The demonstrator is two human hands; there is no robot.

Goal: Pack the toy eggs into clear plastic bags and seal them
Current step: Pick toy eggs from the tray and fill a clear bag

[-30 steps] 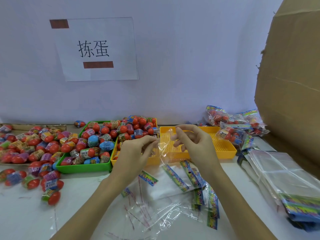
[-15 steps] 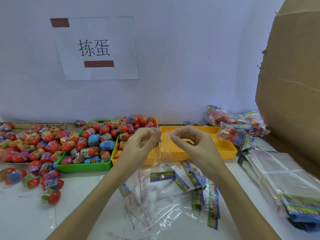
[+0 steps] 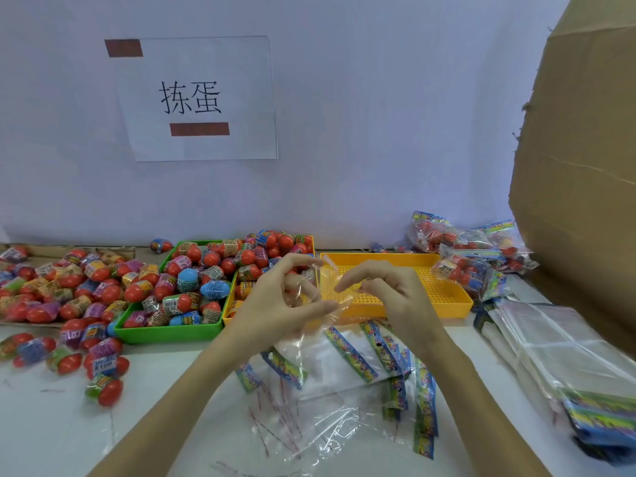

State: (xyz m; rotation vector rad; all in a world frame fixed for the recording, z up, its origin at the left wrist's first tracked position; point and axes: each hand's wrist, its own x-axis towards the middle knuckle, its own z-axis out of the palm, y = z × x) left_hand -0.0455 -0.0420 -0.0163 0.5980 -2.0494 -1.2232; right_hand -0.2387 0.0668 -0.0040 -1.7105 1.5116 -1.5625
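- A green plastic tray (image 3: 165,333) is sitting on the white table (image 3: 51,438), holding red, blue and label-wrapped toy eggs (image 3: 206,259).
- Just beside it, a yellow perforated tray (image 3: 444,306) is lying bare on its right side, while more eggs are piling at its left end.
- Loose eggs are spreading over the table at far left.
- Filled clear bags of eggs (image 3: 461,253) are lying at the back right.
- The left hand (image 3: 275,304) and right hand (image 3: 392,297) are raised close together over the yellow tray, each pinching the top edge of a thin clear plastic bag (image 3: 327,297) between thumb and fingertips.
- Empty clear bags with colourful header strips (image 3: 347,352) are lying under the wrists.
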